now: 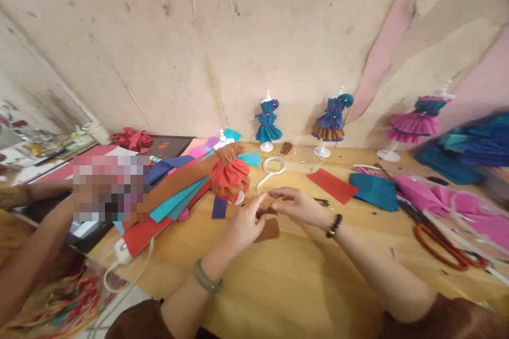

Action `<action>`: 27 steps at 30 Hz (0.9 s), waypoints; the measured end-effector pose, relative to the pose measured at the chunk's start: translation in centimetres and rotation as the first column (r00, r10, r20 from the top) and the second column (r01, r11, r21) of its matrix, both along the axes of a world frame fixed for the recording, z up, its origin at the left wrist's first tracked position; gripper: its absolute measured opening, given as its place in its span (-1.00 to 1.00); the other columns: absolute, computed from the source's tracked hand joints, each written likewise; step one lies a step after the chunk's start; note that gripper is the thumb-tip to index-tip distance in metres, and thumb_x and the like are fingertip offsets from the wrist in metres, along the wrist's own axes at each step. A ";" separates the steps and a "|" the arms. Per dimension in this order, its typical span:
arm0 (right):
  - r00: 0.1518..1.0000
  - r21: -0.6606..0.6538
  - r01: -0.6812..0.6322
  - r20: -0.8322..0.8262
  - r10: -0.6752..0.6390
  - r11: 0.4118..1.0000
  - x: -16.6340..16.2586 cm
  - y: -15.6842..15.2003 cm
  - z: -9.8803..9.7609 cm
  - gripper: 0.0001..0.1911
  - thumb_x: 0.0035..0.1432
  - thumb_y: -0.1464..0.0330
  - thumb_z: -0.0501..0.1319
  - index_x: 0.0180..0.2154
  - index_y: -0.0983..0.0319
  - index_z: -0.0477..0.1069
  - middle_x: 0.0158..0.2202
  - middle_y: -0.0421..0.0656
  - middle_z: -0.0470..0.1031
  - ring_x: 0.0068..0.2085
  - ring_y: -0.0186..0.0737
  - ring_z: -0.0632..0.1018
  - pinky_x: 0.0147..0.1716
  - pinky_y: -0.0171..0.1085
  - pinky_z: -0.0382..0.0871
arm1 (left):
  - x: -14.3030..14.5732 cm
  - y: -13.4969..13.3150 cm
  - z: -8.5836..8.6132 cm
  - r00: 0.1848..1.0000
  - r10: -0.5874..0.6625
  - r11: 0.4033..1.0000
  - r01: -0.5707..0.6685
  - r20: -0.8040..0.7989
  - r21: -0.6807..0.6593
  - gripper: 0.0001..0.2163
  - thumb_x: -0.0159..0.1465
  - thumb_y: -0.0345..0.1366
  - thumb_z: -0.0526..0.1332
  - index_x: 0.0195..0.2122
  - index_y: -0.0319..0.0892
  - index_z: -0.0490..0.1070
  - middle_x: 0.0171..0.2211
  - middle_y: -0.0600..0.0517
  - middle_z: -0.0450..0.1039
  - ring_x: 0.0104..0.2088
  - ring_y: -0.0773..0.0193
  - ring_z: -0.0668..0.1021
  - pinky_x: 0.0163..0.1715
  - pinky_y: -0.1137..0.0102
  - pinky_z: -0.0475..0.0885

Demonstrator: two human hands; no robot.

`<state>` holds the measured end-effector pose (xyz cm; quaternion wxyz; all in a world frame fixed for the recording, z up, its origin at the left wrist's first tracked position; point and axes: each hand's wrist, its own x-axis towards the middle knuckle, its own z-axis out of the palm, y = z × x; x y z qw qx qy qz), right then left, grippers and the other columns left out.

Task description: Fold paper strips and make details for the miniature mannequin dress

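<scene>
My left hand [243, 223] and my right hand [301, 206] meet over the middle of the wooden table, fingers curled and fingertips close together. Between them is a small brown fabric piece [269, 230], pinched by both hands and partly hidden by the fingers. Just beyond lies a roll of narrow white ribbon [274, 165], its loose end trailing toward my fingertips. A small dress form in a red and brown ruffled dress [229, 172] stands to the left of my hands. Near my right hand lie a dark safety pin [321, 202] and a red fabric strip [332, 185].
Three dressed mini forms, a teal one [269, 122], a blue-brown one [331, 119] and a pink one [415, 122], line the wall. Orange-handled scissors [445, 249] lie right, by pink fabric [457, 201]. Coloured strips [183, 198] and a co-worker's arm [47, 241] are left.
</scene>
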<state>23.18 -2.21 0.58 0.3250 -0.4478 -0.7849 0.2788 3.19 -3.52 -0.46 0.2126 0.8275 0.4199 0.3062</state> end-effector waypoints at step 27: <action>0.993 0.082 0.011 0.113 -0.021 0.997 1.2 -3.2 0.2 -0.88 0.08 0.44 0.15 -0.38 0.21 0.47 -0.36 -0.14 0.51 -0.32 -0.22 0.51 -0.29 -0.29 0.35 | -0.5 -1.5 1.8 0.999 0.013 0.936 0.002 -0.041 0.352 -0.76 0.20 -0.40 0.15 -0.09 -0.13 0.37 -0.34 0.02 0.55 -0.37 0.30 0.56 -0.30 0.40 0.46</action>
